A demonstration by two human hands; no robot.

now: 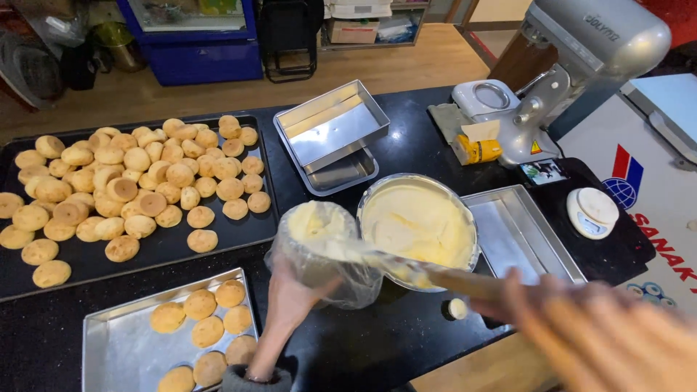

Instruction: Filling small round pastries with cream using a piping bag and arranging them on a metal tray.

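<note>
My left hand (pixel 287 305) grips a clear plastic piping bag (pixel 323 250) folded open over a cup, partly filled with pale yellow cream. My right hand (pixel 581 327), blurred at the lower right, holds a wooden-handled spatula (pixel 406 268) whose cream-coated blade rests across the bag's open top. Just right of the bag stands a round metal bowl (pixel 420 221) of the same yellow cream.
A black tray (pixel 218 243) holds several round baked puffs at the left. A metal tray (pixel 116 341) with more puffs lies at the front. Empty metal pans (pixel 330 131) (pixel 519 232), a stand mixer (pixel 581 65) and a small scale (pixel 592 212) sit behind and right.
</note>
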